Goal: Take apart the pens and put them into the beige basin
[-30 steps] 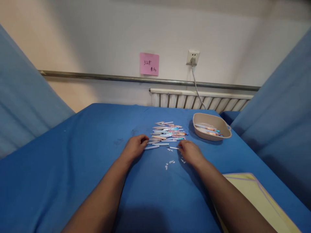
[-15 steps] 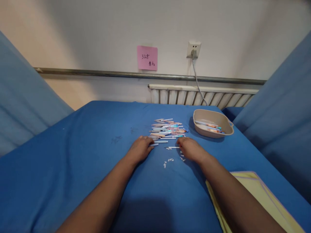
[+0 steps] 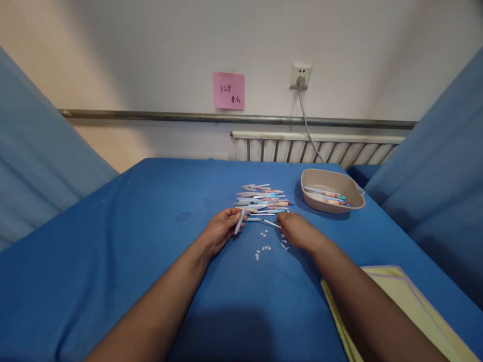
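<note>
My left hand (image 3: 223, 227) is closed around a pale lavender pen part (image 3: 240, 221), which looks like a barrel or cap, tilted up off the cloth. My right hand (image 3: 296, 229) pinches a thin white pen refill (image 3: 270, 223), its dark tip pointing left toward the left hand. Just beyond both hands lies a pile of pen parts (image 3: 260, 201), with barrels, caps and white refills in pastel and orange colours. Small white pieces (image 3: 266, 248) are scattered on the cloth between and in front of the hands.
A beige plastic basket (image 3: 332, 176) holding several pens stands behind the right hand. A yellow cloth (image 3: 392, 286) lies under the right forearm. The blue sheet (image 3: 151, 211) covers the surface. Behind it are a radiator (image 3: 287, 146) and a wall socket (image 3: 301, 76); blue curtains (image 3: 33, 146) hang at the sides.
My left hand has lifted the lavender pen part from the cloth and turned it upright. The refill in my right hand has risen and tilted, its tip now higher.
</note>
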Available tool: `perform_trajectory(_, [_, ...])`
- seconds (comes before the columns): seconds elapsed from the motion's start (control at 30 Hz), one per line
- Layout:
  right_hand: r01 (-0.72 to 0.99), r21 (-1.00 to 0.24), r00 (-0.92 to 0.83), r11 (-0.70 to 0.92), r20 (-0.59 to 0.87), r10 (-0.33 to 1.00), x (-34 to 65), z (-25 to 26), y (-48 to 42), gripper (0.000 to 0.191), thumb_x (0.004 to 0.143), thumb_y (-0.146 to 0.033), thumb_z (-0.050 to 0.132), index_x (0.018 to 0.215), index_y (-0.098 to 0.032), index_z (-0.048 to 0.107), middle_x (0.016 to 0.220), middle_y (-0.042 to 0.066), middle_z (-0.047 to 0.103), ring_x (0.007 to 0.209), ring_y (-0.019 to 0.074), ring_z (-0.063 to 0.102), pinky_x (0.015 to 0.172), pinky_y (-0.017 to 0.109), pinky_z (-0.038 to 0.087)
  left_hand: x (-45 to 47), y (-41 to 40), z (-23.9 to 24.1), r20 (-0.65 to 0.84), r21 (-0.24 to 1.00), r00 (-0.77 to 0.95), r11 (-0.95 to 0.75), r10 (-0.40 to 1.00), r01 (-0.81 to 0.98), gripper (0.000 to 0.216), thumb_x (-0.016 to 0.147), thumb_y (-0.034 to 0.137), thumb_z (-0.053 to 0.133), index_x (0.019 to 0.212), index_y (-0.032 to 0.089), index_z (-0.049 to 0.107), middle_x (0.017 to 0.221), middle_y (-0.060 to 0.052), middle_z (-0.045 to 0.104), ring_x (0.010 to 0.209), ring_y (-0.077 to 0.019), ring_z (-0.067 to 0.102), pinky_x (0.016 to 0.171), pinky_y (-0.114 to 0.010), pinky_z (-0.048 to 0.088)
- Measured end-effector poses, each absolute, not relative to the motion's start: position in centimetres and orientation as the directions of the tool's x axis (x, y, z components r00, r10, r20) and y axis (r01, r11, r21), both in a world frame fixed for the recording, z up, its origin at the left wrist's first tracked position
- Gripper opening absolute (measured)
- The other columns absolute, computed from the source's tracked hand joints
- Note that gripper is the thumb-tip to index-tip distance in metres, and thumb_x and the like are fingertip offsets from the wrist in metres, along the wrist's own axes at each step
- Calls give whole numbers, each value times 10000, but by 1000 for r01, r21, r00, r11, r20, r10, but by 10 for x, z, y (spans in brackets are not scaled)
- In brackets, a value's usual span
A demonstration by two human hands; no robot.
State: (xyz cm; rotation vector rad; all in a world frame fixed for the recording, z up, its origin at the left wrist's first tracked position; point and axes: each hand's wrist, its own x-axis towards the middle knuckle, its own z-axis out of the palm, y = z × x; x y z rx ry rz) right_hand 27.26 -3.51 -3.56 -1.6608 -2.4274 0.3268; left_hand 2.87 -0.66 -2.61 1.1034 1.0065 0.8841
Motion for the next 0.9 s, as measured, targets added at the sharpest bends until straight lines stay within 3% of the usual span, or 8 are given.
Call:
perform_trajectory(0.1, [878,-323,-349,352,69,935,274,-35,-36,193,813,-97,499,984,-151,570,959,105,660,881,194,586,746,261,384,31,-9,-25,-279,904,358,370,891,-216,275,729,243,715,953,132,601,866,-48,616,604,-76,541,534,-181,453])
perform_trajectory(0.23, [841,-407,-319,356,159,934,274,-35,-38,173,828,-120,500,988,-166,550,949,72,643,890,173,569,775,255,384,33,-9,-26,-320,891,360,408,877,-202,266,739,251,701,968,150,609,840,-29,607,603,-76,547,511,-175,449])
perform_trajectory(0.33, [820,-441,-307,366,201,930,274,-36,-39,168,829,-122,504,982,-175,547,926,57,632,869,161,562,775,255,387,30,-8,-25,-236,970,305,240,922,27,259,764,305,655,985,173,627,791,-18,613,570,-89,534,484,-188,417])
perform_trajectory(0.4, [810,-456,-301,369,218,928,273,-37,-40,156,830,-127,505,972,-177,545,916,52,627,855,159,559,765,254,391,26,-8,-22,-58,954,299,-35,952,299,206,759,291,639,926,173,666,799,-29,631,648,-123,567,580,-226,453])
perform_trajectory(0.5, [798,-473,-299,374,229,927,273,-37,-40,146,832,-130,506,964,-180,540,911,46,623,844,154,554,760,251,394,20,-9,-12,170,674,436,-427,884,602,138,765,241,604,848,186,699,868,-45,646,821,-175,589,781,-290,455])
perform_trajectory(0.57, [793,-476,-302,382,237,923,273,-37,-40,143,833,-129,507,962,-182,537,909,41,621,838,150,553,759,247,393,18,-12,-6,178,498,533,-542,828,677,154,797,229,561,866,198,695,891,-50,648,848,-186,589,810,-302,444])
perform_trajectory(0.73, [790,-459,-328,407,244,913,271,-36,-42,108,840,-132,506,928,-180,543,894,40,619,826,147,549,745,243,383,21,-20,5,67,230,643,-639,763,734,152,793,158,545,849,197,680,865,-74,667,856,-217,582,811,-323,418])
perform_trajectory(0.9, [800,-441,-341,406,223,913,269,-36,-43,112,842,-130,496,926,-180,550,891,43,618,828,152,545,742,244,379,22,-23,11,94,144,660,-666,745,732,131,825,229,547,833,203,675,851,-80,682,859,-244,577,809,-356,399])
